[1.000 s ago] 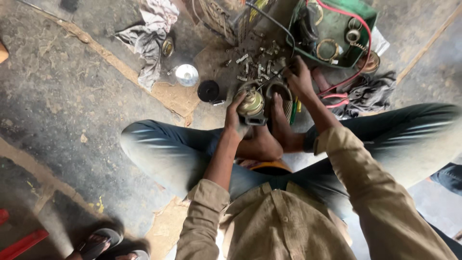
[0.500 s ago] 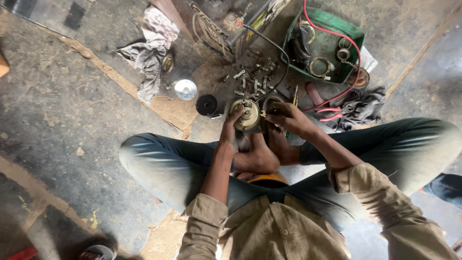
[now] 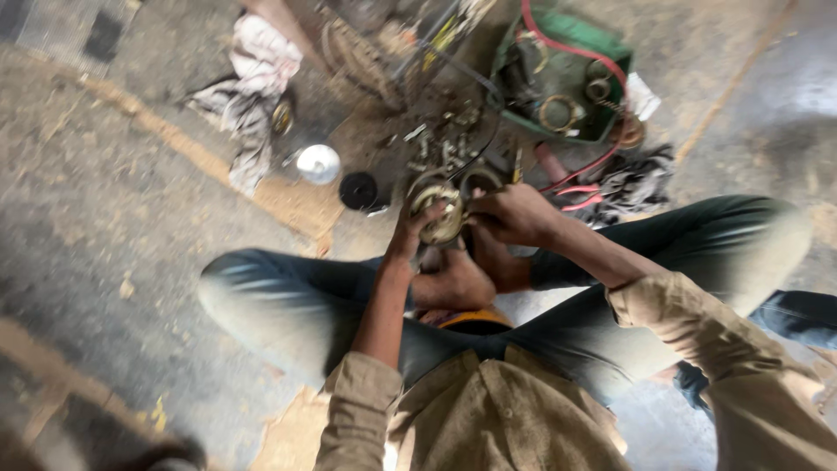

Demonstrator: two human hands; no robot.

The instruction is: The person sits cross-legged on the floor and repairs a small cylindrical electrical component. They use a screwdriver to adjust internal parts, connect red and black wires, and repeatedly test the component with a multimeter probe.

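Person sits cross-legged on the concrete floor (image 3: 105,227), and both hands are up on a round brass-coloured metal part (image 3: 443,216), held just above the crossed feet and in front of the knees. The left hand (image 3: 410,231) grips it from the left side, fingers wrapped around its rim; the right hand (image 3: 510,214) is closed over its right edge, fingers pinched on something there, though the blur hides exactly what. The part's flat round face looks up toward the camera, so its axis seems to run roughly upward and slightly away from the body; no clear long axis, it reads as a disc. Risk, as I judge it: it's held in the air with nothing under it but feet, so a slip would drop it onto toes or into the loose bolts and bits (image 3: 440,153) scattered just beyond. A small piece could roll off toward the black cap (image 3: 358,190) or the shiny metal lid (image 3: 318,163). The green tray (image 3: 567,39) sits well beyond.
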